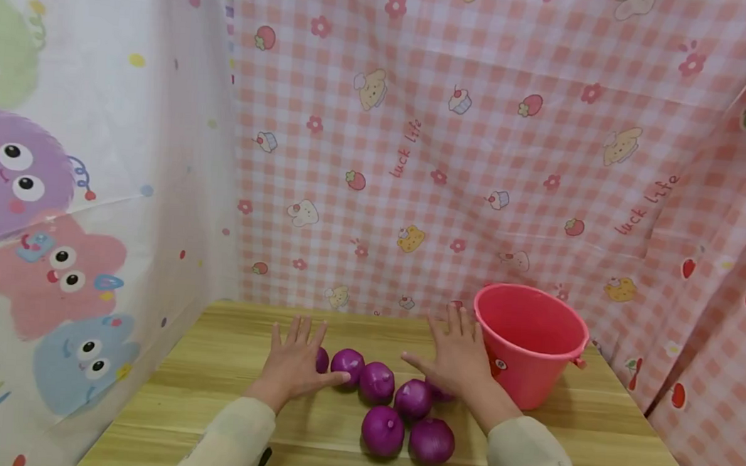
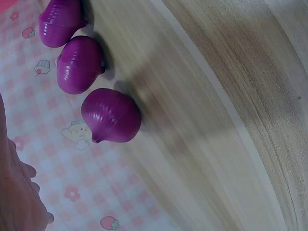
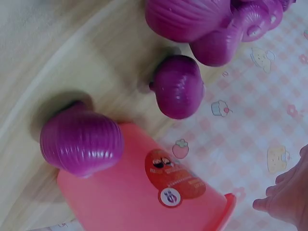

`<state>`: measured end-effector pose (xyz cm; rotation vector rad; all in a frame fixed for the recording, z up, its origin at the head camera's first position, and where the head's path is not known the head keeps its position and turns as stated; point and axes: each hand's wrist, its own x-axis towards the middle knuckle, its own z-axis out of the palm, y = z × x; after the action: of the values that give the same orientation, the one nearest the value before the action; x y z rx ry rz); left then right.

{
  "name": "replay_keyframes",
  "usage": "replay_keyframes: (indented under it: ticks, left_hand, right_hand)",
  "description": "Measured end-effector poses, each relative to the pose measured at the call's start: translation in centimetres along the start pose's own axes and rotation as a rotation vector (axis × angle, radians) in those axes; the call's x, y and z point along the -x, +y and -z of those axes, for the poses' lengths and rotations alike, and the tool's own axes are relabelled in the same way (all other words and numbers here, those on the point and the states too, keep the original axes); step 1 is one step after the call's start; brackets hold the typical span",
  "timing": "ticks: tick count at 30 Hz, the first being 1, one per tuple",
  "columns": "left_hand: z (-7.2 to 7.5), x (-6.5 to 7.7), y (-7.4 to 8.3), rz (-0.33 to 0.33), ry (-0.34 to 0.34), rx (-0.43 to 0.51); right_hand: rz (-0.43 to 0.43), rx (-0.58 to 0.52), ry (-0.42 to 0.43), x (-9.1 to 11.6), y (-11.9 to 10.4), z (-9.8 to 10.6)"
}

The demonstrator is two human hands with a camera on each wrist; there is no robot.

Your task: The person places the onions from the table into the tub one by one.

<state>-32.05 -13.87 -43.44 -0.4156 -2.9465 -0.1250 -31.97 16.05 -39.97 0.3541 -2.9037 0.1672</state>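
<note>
Several purple onions lie in a loose group between my two hands. My left hand, fingers spread, is over the left end of the group and partly covers an onion. In the left wrist view, the nearest onion lies apart from that hand's fingers. With spread fingers, my right hand overlaps another onion and the pink bucket in the head view. The right wrist view shows an onion close by the bucket, hidden by my right hand and forearm in the head view. Neither hand holds anything.
The wood-grain table ends at the back against a pink checked curtain. A white curtain with cartoon figures hangs along the left side. At the right hangs a cherry-print curtain.
</note>
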Motion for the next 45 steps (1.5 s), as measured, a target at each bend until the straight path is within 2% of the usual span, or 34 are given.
replay_keyframes:
  ticks: [17, 26, 35, 45]
  left_hand:
    - [-0.2, 0.0, -0.1, -0.004, -0.011, 0.015]
    - [-0.2, 0.1, -0.2, -0.007, -0.009, 0.022]
    - [-0.1, 0.1, -0.3, -0.009, 0.000, 0.011]
    - [-0.3, 0.3, -0.6, -0.021, 0.014, 0.021]
  right_hand:
    - [-0.085, -0.067, 0.051, 0.1, 3.6, 1.8]
    - [-0.174, -0.116, 0.014, 0.6, 6.4, 2.5]
    - [-0.218, -0.107, 0.026, 1.4, 9.1, 2.9]
    - [-0.281, -0.165, 0.003, 2.7, 12.3, 3.2]
